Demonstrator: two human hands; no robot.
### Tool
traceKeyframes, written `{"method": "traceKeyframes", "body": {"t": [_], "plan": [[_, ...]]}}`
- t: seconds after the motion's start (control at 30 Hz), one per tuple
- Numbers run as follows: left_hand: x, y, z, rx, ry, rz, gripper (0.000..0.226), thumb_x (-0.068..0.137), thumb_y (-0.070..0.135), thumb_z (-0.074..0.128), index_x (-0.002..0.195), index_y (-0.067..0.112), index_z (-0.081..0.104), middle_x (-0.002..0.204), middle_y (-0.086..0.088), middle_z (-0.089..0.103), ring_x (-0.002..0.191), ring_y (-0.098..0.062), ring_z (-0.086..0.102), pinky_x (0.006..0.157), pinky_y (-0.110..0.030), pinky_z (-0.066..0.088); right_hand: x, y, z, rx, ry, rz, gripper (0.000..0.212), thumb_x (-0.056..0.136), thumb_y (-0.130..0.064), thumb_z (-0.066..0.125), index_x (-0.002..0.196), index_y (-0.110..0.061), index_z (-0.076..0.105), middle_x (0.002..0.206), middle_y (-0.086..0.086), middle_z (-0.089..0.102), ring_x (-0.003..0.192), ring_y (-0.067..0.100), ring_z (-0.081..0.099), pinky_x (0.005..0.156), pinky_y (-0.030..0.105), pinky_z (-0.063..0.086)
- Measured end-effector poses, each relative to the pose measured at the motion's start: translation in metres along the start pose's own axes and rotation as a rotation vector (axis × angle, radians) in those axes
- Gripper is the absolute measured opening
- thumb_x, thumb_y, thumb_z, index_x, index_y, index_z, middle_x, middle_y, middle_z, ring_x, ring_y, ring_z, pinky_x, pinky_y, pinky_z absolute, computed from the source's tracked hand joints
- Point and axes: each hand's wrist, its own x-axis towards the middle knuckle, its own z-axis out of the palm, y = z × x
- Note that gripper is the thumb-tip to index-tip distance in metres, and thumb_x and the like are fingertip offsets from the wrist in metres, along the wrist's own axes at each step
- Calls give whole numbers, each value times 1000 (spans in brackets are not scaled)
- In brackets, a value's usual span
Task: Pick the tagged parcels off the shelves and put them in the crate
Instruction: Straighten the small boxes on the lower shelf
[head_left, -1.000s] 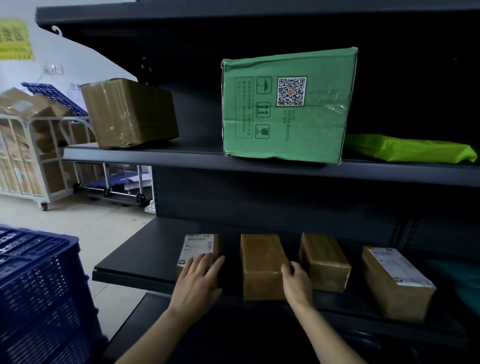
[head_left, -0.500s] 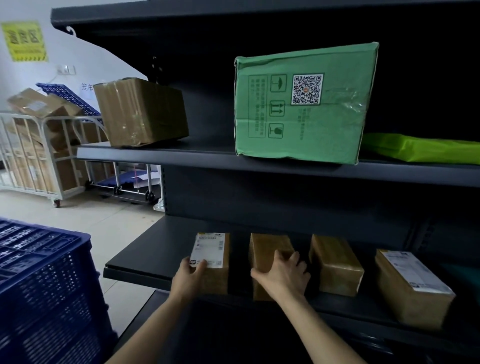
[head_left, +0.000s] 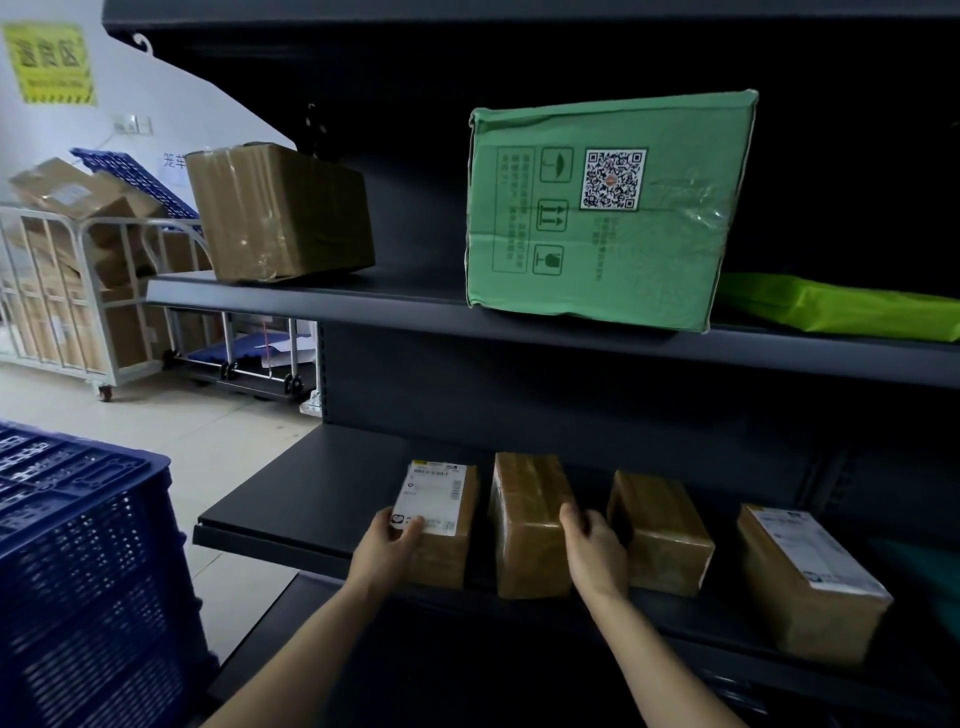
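The labelled parcel (head_left: 451, 545) was a small oblong carton of brown card wrapped in glossy clear tape, lying lengthwise on the dark lower shelf (head_left: 311, 499) with one short end at the shelf's front edge. A white shipping label with barcodes and fine print, too small to read, covered most of its top face. The left grip (head_left: 384, 551) clasped its near left corner, with the thumb across the label's near edge and the fingers curled down the left side. Whether the carton's base was raised off the shelf could not be told.

Just right of the labelled parcel, a narrow gap apart, lay a plain taped parcel (head_left: 527, 525) of much the same shape, with no label on top. The right grip (head_left: 597, 556) grasped it, fingers hooked over its right upper edge. Further right of the labelled parcel lay a third brown parcel (head_left: 660, 530), also bare on top, and beyond that a fourth parcel (head_left: 805, 577) with a white label.

Left of the labelled parcel and lower, well apart from it, stood the blue slotted crate (head_left: 88, 571). Above the labelled parcel, on the upper shelf (head_left: 415, 306), a green carton (head_left: 608, 208) with a QR code sat up and to the right, a brown carton (head_left: 280, 213) up and to the left
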Motion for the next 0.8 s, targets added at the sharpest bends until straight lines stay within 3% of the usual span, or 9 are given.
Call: {"method": "traceKeyframes", "body": {"t": [0.1, 0.17, 0.27, 0.37, 0.47, 0.57, 0.63, 0.7, 0.8], "plan": [[-3, 2, 6, -13, -16, 12, 46, 91, 31, 58, 131, 11, 47, 106, -3, 64, 97, -23, 64, 88, -39, 53, -4, -13, 3, -364, 76, -161, 71, 86, -66, 34, 143, -24, 29, 145, 12, 37, 130, 31, 38, 100, 44, 40], [-5, 2, 8, -11, -23, 14, 45, 91, 31, 58, 130, 11, 47, 105, -2, 63, 97, -23, 64, 88, -39, 53, -7, -23, 10, -583, 12, -185, 87, 76, -80, 31, 146, -30, 18, 152, 12, 23, 135, 33, 28, 103, 46, 33], [-7, 2, 7, 16, -24, 18, 46, 91, 32, 57, 132, 12, 46, 104, 0, 61, 94, -20, 63, 82, -33, 53, -10, -27, 20, -733, -47, -170, 94, 69, -82, 40, 145, -33, 17, 146, 15, 25, 130, 34, 30, 98, 43, 36], [-7, 1, 5, 42, -33, 21, 46, 91, 33, 57, 131, 13, 45, 109, -2, 62, 99, -21, 63, 86, -35, 52, -6, -21, 12, -498, 36, -135, 79, 73, -66, 56, 139, -33, 29, 134, 14, 35, 120, 33, 38, 86, 37, 43], [-7, 0, 6, 62, -15, 39, 48, 91, 33, 57, 133, 12, 43, 119, -6, 62, 104, -24, 61, 89, -37, 51, 3, -5, 2, 39, 24, 6, 65, 79, -48, 64, 136, -28, 39, 132, 16, 43, 115, 35, 47, 89, 36, 46], [-9, -2, 9, 56, -6, 50, 51, 91, 33, 57, 135, 12, 41, 123, -7, 61, 106, -25, 61, 89, -38, 51, 3, 6, 1, 460, -26, 119, 52, 83, -34, 64, 130, -22, 46, 121, 8, 55, 103, 27, 55, 90, 41, 49], [-9, -1, 9, 38, -11, 50, 51, 92, 32, 57, 135, 13, 41, 123, -7, 60, 106, -25, 61, 91, -40, 51, 3, 11, 4, 554, -79, 194, 43, 85, -30, 62, 125, -21, 50, 112, 4, 55, 97, 22, 53, 85, 38, 49], [-7, 0, 10, 22, -18, 49, 50, 91, 30, 58, 135, 12, 41, 122, -8, 60, 105, -24, 60, 92, -41, 51, 3, 17, 6, 494, -104, 216, 32, 86, -28, 59, 115, -14, 56, 113, 6, 59, 100, 24, 55, 88, 38, 47], [-4, 3, 11, 24, -20, 53, 49, 91, 29, 58, 134, 11, 42, 117, -6, 60, 99, -20, 58, 86, -35, 51, 1, 23, 10, 426, -121, 194, 40, 91, -28, 55, 127, -12, 54, 129, 10, 57, 117, 29, 53, 101, 40, 43]]}}
